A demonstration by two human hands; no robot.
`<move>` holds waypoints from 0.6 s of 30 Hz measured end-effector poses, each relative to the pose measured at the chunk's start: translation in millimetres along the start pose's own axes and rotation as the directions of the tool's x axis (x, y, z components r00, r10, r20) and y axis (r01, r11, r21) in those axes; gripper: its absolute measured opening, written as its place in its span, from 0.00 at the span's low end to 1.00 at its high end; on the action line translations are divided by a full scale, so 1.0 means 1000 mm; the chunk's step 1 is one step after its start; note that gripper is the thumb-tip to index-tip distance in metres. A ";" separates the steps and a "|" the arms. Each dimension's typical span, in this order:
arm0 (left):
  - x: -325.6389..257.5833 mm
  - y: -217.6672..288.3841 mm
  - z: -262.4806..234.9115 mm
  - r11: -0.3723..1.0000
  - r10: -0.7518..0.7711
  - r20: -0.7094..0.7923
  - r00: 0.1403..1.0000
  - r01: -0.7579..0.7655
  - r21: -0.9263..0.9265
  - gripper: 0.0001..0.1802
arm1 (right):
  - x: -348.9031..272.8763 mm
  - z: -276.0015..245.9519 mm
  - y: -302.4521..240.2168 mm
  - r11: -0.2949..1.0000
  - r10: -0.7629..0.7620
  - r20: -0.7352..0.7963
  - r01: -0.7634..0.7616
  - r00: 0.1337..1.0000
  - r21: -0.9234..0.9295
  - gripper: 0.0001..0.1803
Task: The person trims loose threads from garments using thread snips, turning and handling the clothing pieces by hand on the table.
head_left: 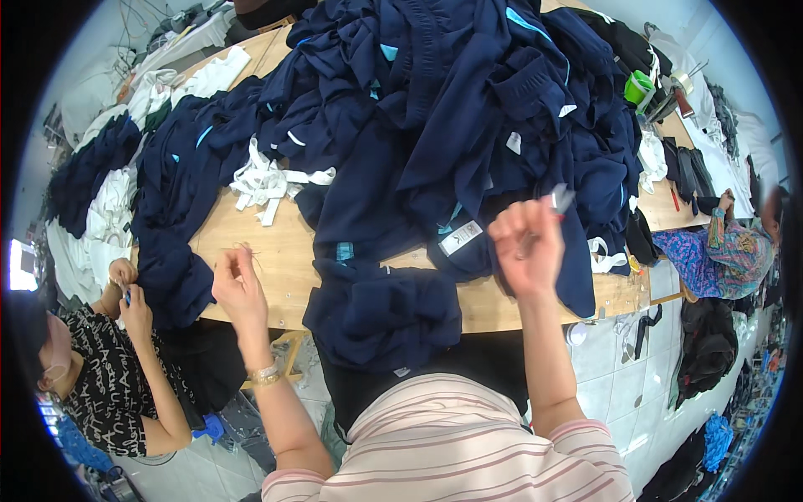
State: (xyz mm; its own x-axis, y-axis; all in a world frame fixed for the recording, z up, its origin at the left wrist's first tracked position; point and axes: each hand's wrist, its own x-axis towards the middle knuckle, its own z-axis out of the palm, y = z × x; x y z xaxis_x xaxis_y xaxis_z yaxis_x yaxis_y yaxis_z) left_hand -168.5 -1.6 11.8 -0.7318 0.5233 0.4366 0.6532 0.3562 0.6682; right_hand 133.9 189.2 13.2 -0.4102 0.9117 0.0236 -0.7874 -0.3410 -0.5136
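My left hand (240, 284) is raised over the table's near edge, its fingertips pinched on fine loose threads (255, 255). My right hand (531, 251) is up over the navy garments, fingers curled round a small tool (562, 199); its pale end is blurred and a metallic bit shows at the palm. Between the hands, a bunched navy garment (385, 314) hangs over the table edge toward my lap. Beyond it, a navy piece carries a white label (461, 238). A large heap of navy garments (418, 100) with light-blue trims covers the far side.
White fabric strips (263, 180) lie left of the heap on the wooden table (230, 230). A co-worker in a black patterned top (100, 360) handles something at the left; another person (740, 259) sits far right. A green container (638, 88) stands at the back right.
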 end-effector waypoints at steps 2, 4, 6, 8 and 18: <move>-0.009 -0.014 -0.020 0.870 0.065 0.298 0.953 -0.200 0.451 0.20 | -0.008 0.045 -0.034 0.969 -0.068 0.291 -0.006 0.954 0.249 0.29; -0.027 -0.026 -0.006 0.829 -0.054 0.534 0.844 -0.260 0.495 0.32 | -0.029 0.088 -0.068 0.913 -0.210 0.500 -0.015 0.840 0.407 0.30; -0.027 0.009 -0.018 0.895 -0.310 0.666 0.678 -0.030 0.446 0.34 | -0.042 0.129 -0.090 0.917 -0.259 0.743 -0.084 0.617 0.390 0.27; -0.040 0.007 -0.010 0.933 -0.318 0.695 0.645 0.084 0.349 0.33 | -0.058 0.156 -0.098 0.886 -0.245 0.732 -0.159 0.635 0.435 0.23; -0.050 0.029 -0.003 0.922 -0.306 0.700 0.645 0.018 0.386 0.32 | -0.108 0.142 -0.131 0.855 -0.323 0.722 -0.139 0.611 0.500 0.20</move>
State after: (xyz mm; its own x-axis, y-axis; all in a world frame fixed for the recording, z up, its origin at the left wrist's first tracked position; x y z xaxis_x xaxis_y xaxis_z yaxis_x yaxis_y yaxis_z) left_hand -113.8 -19.9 10.9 -0.5363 0.7705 -0.3445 0.6640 0.6371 0.3914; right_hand 216.4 102.6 199.6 -0.3286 0.5021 0.8000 -0.8464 -0.5324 -0.0135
